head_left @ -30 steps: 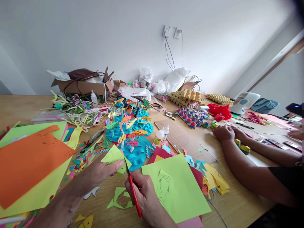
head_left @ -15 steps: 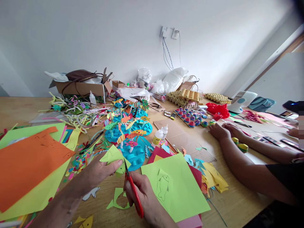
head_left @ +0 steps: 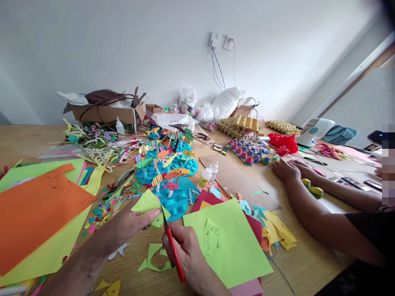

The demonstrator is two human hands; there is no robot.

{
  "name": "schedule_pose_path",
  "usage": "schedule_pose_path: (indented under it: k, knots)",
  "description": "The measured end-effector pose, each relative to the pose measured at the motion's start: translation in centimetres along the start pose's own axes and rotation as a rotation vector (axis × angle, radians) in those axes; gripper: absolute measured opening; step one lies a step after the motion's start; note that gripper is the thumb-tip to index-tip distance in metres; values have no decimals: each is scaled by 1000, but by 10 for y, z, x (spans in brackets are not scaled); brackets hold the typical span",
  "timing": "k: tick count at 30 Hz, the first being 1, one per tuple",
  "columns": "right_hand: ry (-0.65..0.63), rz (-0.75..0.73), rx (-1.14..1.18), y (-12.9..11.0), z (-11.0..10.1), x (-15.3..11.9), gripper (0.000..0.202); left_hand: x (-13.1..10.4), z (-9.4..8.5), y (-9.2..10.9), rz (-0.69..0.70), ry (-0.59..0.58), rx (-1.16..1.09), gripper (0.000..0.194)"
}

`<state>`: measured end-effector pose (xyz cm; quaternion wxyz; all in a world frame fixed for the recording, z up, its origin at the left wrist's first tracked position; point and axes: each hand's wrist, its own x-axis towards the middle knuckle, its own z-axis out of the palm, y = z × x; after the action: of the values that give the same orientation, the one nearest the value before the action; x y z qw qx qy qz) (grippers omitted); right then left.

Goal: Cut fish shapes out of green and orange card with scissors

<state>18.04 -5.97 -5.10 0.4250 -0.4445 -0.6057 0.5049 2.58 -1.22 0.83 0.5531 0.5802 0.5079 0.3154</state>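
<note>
Green paper is pinched by left fingers, while right fingers clasp red-handled scissors.

Soft light whitens the wall, most toward the right. Pale sheen lies near the front right edge of the worktop. The red-handled scissors look sharp; wide-angle stretch slants the view's right side, its upper corner darkens, and pixel blocks mar the margin.

I count my two hands, one pair of scissors, three bottles, two sockets, two plain egg-tray piles, one yellow fish nearest me, one white appliance, two yellow-green lumps; close on my right, the neighbour's hands make two more.
</note>
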Motion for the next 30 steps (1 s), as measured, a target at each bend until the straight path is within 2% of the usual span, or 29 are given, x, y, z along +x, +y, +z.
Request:
schedule_pose_path:
  k: [6,11,13,18,25,30]
  knots:
    - [-6,-34,-30,1,0,-1,30,3,-2,-7,16,-29,-7,19]
    - [-6,-13,-52,1,1,-1,34,-2,3,0,52,54,-26,14]
    - [-3,-2,-63,0,1,0,35,-3,3,2,66,56,-16,18]
    - [-10,-8,-54,-5,1,0,34,-1,-2,1,32,-30,60,33]
    - [5,-68,-88,-4,-1,1,33,1,-4,-2,88,-7,73,38]
    - [-2,49,29,-1,1,2,41,1,-9,-6,17,30,108,41]
